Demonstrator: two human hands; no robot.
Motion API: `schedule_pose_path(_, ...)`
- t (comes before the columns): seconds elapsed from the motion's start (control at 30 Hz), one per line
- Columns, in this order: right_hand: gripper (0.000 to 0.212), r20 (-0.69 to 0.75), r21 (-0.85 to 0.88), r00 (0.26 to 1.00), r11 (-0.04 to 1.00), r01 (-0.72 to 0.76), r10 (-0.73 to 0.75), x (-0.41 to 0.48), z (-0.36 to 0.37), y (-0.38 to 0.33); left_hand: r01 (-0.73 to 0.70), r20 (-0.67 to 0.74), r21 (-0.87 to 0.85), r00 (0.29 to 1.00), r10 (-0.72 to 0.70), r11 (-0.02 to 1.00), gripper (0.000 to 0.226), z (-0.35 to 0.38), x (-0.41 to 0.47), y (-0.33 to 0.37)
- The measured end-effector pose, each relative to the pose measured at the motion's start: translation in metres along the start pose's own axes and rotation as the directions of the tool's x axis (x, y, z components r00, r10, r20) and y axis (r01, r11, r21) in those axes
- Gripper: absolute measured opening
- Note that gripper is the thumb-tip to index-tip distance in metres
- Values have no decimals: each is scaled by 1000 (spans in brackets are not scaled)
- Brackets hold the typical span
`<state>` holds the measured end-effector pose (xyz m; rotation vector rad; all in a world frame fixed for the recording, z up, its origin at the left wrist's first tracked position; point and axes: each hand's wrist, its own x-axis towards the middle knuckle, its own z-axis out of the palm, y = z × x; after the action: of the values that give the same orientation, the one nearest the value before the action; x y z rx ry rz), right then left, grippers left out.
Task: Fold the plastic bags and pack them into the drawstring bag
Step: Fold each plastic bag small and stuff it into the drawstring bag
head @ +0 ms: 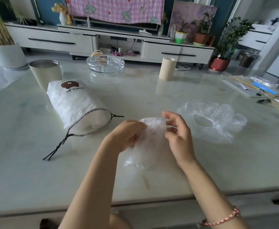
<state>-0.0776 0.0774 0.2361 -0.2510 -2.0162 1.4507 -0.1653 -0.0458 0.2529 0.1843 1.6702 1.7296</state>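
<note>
Head view | left hand (127, 133) curled round plastic bag (149, 139), near centre of table (152, 90) | right hand (178, 138) half-spread at its right edge, grip cannot be told | judged light, limp, slippery: pinch edges | count: two plastic bags, second bag (218, 124) loose right; one drawstring bag (74, 103), left

The one view looks from the person's head, forward and steeply down across the tabletop (152, 90). Its wide lens bows the tabletop's near edge across the lower frame. Both forearms enter from the bottom, and the left hand (127, 134) and right hand (176, 134) sit close under the camera at centre, with the plastic bag (148, 142) between them. Beyond the tabletop's far edge, the TV cabinet (52, 40) spans the top, well away across the room.
</note>
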Motion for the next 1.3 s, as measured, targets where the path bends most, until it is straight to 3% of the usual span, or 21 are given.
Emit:
schedule_pose_path(0.07, 70, 92, -337, 947, 885, 321, -308, -5, -2, 6, -35, -55, -15, 998, 35, 999, 24, 0, 0, 0)
schedule_pose_path(0.13, 76, 287, -524, 851, 672, 524, -440, -6, 1, 11, -76, -99, -54, 993, 70, 996, 26, -1, 2, -1)
schedule_pose_path(0.2, 77, 414, -551, 781, 554, 624, -469, -7, 9, 14, -95, -132, -72, 988, 85, 993, 26, -2, 2, -3)
schedule_pose_path(0.3, 38, 357, -457, 761, 609, 648, -542, -4, 13, 16, -108, -157, -88, 983, 94, 990, 23, -4, 6, -4)
schedule_pose_path(0.37, 15, 300, -323, 833, 772, 548, -465, -1, 9, 17, -147, -190, -30, 972, 138, 989, 18, -4, 11, -5)
schedule_pose_path(0.43, 14, 272, -184, 919, 922, 341, -286, 0, 7, 17, -189, -191, -13, 964, 183, 982, 13, -4, 10, -6)
schedule_pose_path(0.53, 9, 312, -49, 942, 989, 143, -121, 4, 7, 10, -195, -89, -114, 979, 186, 974, 11, 1, 8, -3)
schedule_pose_path(0.6, 13, 340, 26, 940, 1000, 12, -20, 6, 11, 10, -182, -47, -121, 983, 178, 976, 11, 5, 7, 0)
schedule_pose_path(0.7, 33, 256, -101, 964, 994, -52, 77, 12, 15, 19, -172, 8, -95, 985, 173, 981, 15, 8, 10, 2)
schedule_pose_path(0.8, 27, 236, -176, 961, 979, -103, 144, 23, 14, 20, -165, 14, -86, 986, 167, 982, 25, 13, 11, 4)
schedule_pose_path(1.0, 18, 455, -142, 851, 965, -221, 262, 36, 9, 16, -266, -114, -160, 961, 250, 950, 20, 11, 15, 1)
schedule_pose_path(1.13, 67, 384, -288, 886, 945, -154, 261, 32, 16, 26, -208, -114, -167, 975, 191, 964, 15, 8, 20, -1)
schedule_pose_path(1.2, 70, 361, -302, 894, 940, -159, 267, 33, 17, 28, -208, -72, -179, 978, 198, 962, 27, 8, 22, -2)
schedule_pose_path(1.3, 57, 294, -267, 927, 952, -153, 232, 32, 17, 27, -224, 202, -110, 949, 243, 968, 71, 4, 14, 1)
